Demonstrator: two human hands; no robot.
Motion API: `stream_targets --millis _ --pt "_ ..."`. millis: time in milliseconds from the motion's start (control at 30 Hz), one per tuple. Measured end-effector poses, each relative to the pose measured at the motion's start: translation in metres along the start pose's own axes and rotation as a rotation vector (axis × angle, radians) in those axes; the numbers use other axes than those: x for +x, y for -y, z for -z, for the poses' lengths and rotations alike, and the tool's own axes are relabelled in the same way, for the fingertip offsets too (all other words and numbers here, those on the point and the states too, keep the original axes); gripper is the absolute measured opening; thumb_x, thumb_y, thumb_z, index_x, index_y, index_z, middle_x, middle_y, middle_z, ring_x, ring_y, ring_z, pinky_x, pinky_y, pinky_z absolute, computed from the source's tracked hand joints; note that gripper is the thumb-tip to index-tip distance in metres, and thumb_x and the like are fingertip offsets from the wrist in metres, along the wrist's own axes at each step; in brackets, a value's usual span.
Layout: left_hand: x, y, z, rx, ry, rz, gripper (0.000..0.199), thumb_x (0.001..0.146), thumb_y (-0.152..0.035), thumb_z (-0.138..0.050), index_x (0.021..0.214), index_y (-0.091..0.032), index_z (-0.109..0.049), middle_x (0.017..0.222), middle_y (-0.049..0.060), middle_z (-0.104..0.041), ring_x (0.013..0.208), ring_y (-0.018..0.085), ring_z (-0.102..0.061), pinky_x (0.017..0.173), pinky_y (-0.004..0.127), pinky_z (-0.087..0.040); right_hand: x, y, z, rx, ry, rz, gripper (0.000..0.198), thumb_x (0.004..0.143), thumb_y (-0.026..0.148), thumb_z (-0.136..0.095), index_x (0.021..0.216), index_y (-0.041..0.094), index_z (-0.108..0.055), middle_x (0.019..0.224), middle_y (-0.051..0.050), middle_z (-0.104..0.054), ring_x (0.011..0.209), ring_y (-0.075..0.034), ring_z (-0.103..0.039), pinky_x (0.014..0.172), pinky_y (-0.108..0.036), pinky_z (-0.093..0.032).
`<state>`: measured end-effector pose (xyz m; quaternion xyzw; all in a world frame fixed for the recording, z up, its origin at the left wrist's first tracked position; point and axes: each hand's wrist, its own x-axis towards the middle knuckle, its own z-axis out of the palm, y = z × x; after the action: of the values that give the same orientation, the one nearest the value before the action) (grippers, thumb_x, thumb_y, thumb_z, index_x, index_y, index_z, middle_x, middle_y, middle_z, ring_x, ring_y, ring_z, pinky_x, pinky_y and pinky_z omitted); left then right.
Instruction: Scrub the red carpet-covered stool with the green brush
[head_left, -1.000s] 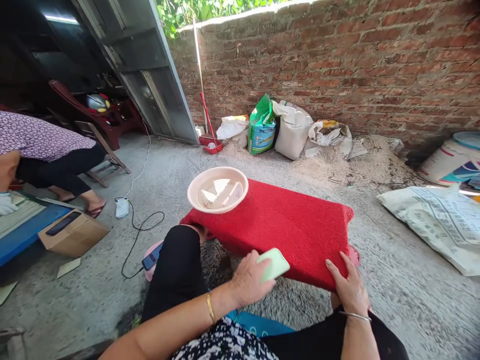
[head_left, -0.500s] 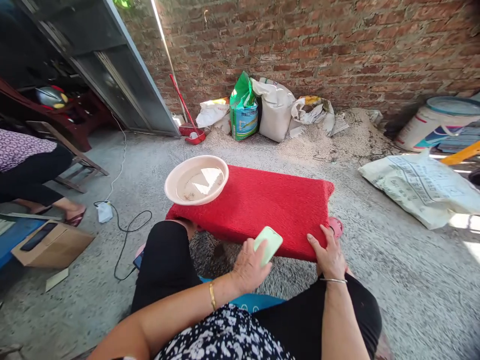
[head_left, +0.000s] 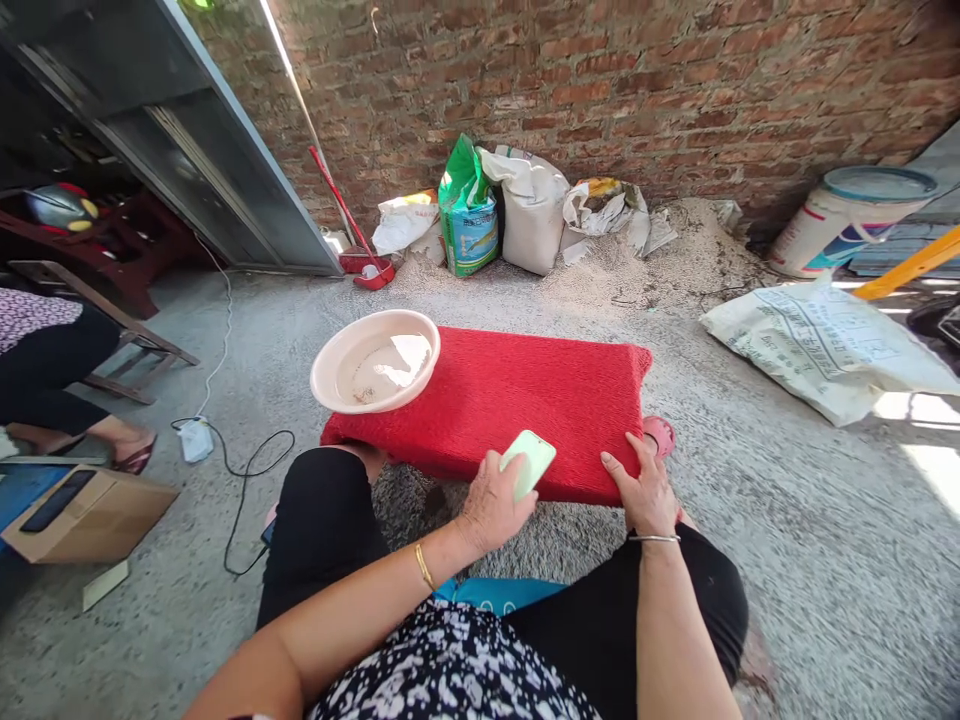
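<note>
A red textured cloth lies draped over a low bench in front of my knees. My left hand is closed around a pale green flat block with rounded corners; its exact kind is unclear. The block is tilted, at the cloth's near edge; whether it touches the cloth is hard to tell. On the cloth's near right corner rests my right hand, thumb and fingers apart. A pale pink basin holding water with bits at the bottom stands on the left end.
Behind are filled sacks, spilled grain, a red dustpan and a brick wall. To the right lie a white sack and a bucket. At left are a cardboard box, a cable and a seated person.
The view has turned slightly, shifting the scene left. My left hand still holds the pale green block near the cloth's edge, and my right hand stays on the corner.
</note>
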<state>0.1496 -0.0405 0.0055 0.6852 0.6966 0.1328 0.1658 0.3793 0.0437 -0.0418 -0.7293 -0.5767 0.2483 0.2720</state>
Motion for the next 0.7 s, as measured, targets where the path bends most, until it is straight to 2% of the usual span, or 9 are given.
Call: stream_targets --millis 133,200,300,400,467,567,700 --pt "-0.013 -0.031 -0.012 -0.026 0.18 -0.275 0.054 0.076 -0.048 -0.063 0.125 -0.029 -0.051 0.104 0.005 -0.045 0.093 0.021 -0.049 0.085 0.036 -0.048 -0.001 0.0 0.0 0.003 0.007 -0.014 0.076 0.075 0.074 -0.047 0.138 0.03 -0.048 0.13 -0.011 -0.053 0.116 -0.032 -0.053 0.094 -0.046 -0.042" --pt "-0.013 -0.034 -0.006 -0.055 0.209 -0.319 0.049 0.076 -0.05 -0.063 0.12 -0.031 -0.055 0.1 0.004 -0.046 0.086 0.019 -0.05 0.08 0.032 -0.049 -0.001 0.0 0.0 0.008 0.005 -0.02 0.076 0.075 0.074 -0.047 0.138 0.032 -0.048 0.13 -0.01 -0.053 0.116 -0.032 -0.053 0.095 -0.046 -0.042" --pt "0.007 -0.01 0.019 -0.042 0.048 -0.162 0.044 0.08 -0.046 -0.06 0.119 -0.027 -0.057 0.099 0.005 -0.049 0.087 0.019 -0.052 0.084 0.032 -0.048 -0.002 -0.001 -0.002 0.011 0.007 -0.025 0.075 0.075 0.074 -0.047 0.137 0.033 -0.048 0.13 -0.01 -0.053 0.116 -0.033 -0.053 0.095 -0.048 -0.041" --pt "0.041 0.032 0.052 0.071 -0.139 0.11 0.042 0.084 -0.042 -0.056 0.121 -0.023 -0.057 0.101 0.008 -0.051 0.092 0.021 -0.055 0.086 0.034 -0.047 -0.001 -0.003 -0.003 0.013 0.005 -0.005 0.075 0.076 0.074 -0.046 0.138 0.033 -0.047 0.129 -0.011 -0.052 0.116 -0.033 -0.052 0.095 -0.05 -0.042" --pt "0.063 0.056 0.069 0.187 -0.205 0.228 0.045 0.085 -0.043 -0.054 0.126 -0.022 -0.055 0.103 0.01 -0.052 0.096 0.024 -0.056 0.085 0.036 -0.047 0.0 -0.004 -0.004 0.01 0.007 0.002 0.075 0.076 0.074 -0.045 0.138 0.033 -0.046 0.129 -0.011 -0.053 0.116 -0.034 -0.053 0.094 -0.051 -0.042" --pt "0.087 0.075 0.079 0.329 -0.244 0.311 0.052 0.088 -0.044 -0.05 0.134 -0.021 -0.048 0.11 0.014 -0.052 0.099 0.027 -0.058 0.083 0.038 -0.047 0.0 -0.004 -0.005 0.005 0.01 0.006 0.075 0.076 0.074 -0.045 0.138 0.033 -0.046 0.128 -0.01 -0.054 0.112 -0.034 -0.055 0.094 -0.05 -0.043" --pt "0.11 0.068 0.07 0.41 -0.197 0.408 0.053 0.092 -0.043 -0.041 0.139 -0.019 -0.041 0.11 0.017 -0.053 0.094 0.029 -0.061 0.078 0.039 -0.048 0.0 -0.003 -0.005 0.001 -0.012 0.035 0.074 0.077 0.074 -0.044 0.137 0.03 -0.048 0.127 -0.009 -0.055 0.112 -0.033 -0.055 0.095 -0.048 -0.042"
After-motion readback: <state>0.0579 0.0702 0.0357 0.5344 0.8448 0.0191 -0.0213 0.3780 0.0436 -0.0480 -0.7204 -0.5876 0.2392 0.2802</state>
